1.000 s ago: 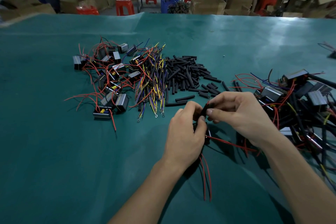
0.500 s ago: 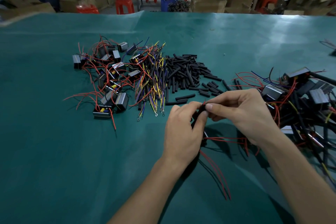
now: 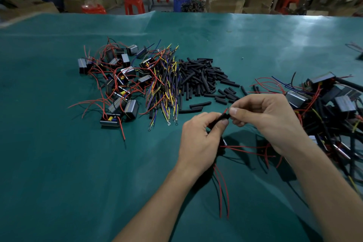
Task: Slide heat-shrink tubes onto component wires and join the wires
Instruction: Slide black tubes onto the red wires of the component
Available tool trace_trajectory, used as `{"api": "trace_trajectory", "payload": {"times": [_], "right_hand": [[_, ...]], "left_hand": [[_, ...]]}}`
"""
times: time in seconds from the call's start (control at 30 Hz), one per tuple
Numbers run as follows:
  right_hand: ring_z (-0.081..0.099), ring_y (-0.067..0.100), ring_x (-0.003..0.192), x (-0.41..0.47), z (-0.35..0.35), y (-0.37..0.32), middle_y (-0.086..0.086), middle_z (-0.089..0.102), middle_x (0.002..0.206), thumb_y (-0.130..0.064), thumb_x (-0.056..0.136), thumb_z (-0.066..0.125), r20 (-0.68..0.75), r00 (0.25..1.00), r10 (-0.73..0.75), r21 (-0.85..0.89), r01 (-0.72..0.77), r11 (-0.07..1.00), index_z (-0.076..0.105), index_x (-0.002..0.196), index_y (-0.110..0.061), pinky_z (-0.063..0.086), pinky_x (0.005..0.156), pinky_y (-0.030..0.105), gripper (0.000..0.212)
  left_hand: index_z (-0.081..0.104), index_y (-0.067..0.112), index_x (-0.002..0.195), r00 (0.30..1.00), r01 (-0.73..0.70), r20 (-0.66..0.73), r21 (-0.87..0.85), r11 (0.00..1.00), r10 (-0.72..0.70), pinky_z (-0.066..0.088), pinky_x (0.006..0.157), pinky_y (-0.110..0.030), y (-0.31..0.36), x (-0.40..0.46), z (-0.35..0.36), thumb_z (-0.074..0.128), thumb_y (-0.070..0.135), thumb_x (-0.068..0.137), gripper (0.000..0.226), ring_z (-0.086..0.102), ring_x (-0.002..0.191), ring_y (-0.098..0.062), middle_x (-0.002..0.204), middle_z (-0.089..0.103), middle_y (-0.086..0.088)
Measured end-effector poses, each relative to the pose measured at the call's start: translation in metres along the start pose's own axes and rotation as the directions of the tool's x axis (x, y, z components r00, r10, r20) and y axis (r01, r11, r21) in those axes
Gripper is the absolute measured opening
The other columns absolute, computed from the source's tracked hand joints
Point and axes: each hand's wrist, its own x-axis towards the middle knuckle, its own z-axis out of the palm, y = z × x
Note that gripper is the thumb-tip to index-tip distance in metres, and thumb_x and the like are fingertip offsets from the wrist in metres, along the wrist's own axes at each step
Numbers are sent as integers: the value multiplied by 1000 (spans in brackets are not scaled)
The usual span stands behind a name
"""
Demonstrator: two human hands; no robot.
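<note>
My left hand [image 3: 198, 139] pinches a black heat-shrink tube [image 3: 223, 117] between thumb and fingers, above the green table [image 3: 59, 163]. A red wire tip sticks out of the tube's upper end, where my right hand [image 3: 267, 122] pinches it. A small component is mostly hidden under my left palm; its red wires [image 3: 224, 192] trail toward me and to the right. A heap of loose black tubes [image 3: 200, 78] lies beyond my hands.
Left of the tubes lie a bundle of coloured wires [image 3: 165, 86] with ring terminals and a pile of small components [image 3: 117, 82] with red leads. A tangled heap of components [image 3: 330, 108] sits at the right. Boxes and red stools stand behind the table.
Both hands stay together at the same spot. The trailing red wires have swung back toward me, and a red wire tip now shows at the tube's end.
</note>
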Motion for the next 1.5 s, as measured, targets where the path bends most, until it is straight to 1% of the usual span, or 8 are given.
{"api": "trace_trajectory", "payload": {"times": [0.27, 0.53, 0.67, 0.83, 1.07, 1.17, 1.3, 1.5], "right_hand": [[61, 15, 58, -1, -3, 3, 10, 68, 65, 2, 86, 76, -8, 999, -51, -118, 49, 992, 74, 77, -14, 52, 61, 21, 18], [61, 5, 56, -3, -11, -31, -4, 74, 69, -12, 83, 83, -279, 948, -154, -243, 85, 966, 78, 78, -33, 52, 60, 18, 22], [65, 4, 60, 24, 40, -81, -16, 72, 69, -32, 77, 73, -79, 946, -315, -425, 254, 869, 75, 80, -30, 49, 61, 14, 4], [69, 24, 94, 110, 114, -89, 0, 75, 89, -22, 81, 67, 295, 956, 13, -756, 225, 615, 73, 82, -26, 57, 88, 35, 7], [63, 36, 107, 171, 158, -39, 13, 64, 117, -53, 84, 75, 82, 962, 262, -799, -94, 593, 67, 114, -15, 56, 95, 45, 49], [69, 25, 79, 173, 159, -37, 9, 70, 85, -46, 86, 77, 130, 948, 291, -659, -137, 739, 74, 95, -10, 55, 65, 29, 37], [54, 13, 49, 172, 150, -45, 0, 62, 61, -27, 92, 73, 195, 926, 324, -431, -216, 876, 79, 82, -11, 39, 39, 19, 20], [72, 31, 83, 185, 139, -30, 15, 72, 98, -30, 84, 82, -83, 955, 286, -606, -276, 747, 72, 98, -3, 63, 81, 45, 32]], "left_hand": [[78, 19, 102, 997, 65, 47, -51, 997, -63, 51, 84, -46, 0, 1, 1, 64, 25, 92, 18, 66, 87, -19, 89, 75, 3], [77, 20, 98, 995, 98, -17, -22, 995, -99, 53, 82, -38, -2, 0, 1, 65, 29, 90, 17, 66, 85, -11, 87, 74, 5], [75, 23, 93, 994, 111, -6, 10, 994, -111, 51, 73, -33, -5, 2, 1, 62, 32, 94, 15, 60, 77, -8, 79, 67, 9], [74, 20, 94, 990, 143, 12, -17, 990, -143, 52, 74, -31, -2, 2, 0, 53, 40, 87, 31, 56, 74, -7, 79, 65, 9], [48, 22, 69, 990, 140, -30, 52, 989, -138, 52, 68, -38, -10, -1, 2, 42, 21, 74, 8, 53, 70, -29, 74, 59, -12], [45, 25, 61, 994, 106, 8, 36, 994, -106, 47, 60, -34, -12, 1, 4, 46, 12, 77, 21, 49, 67, -36, 67, 49, -7], [71, 18, 97, 992, 105, 67, 54, 993, -109, 55, 85, -43, -16, 4, 6, 50, 20, 84, 25, 64, 101, -26, 99, 72, -3], [69, 15, 90, 995, 81, 54, 95, 992, -86, 53, 81, -43, -16, 4, 5, 47, 17, 81, 24, 62, 95, -27, 93, 71, -1]]}}
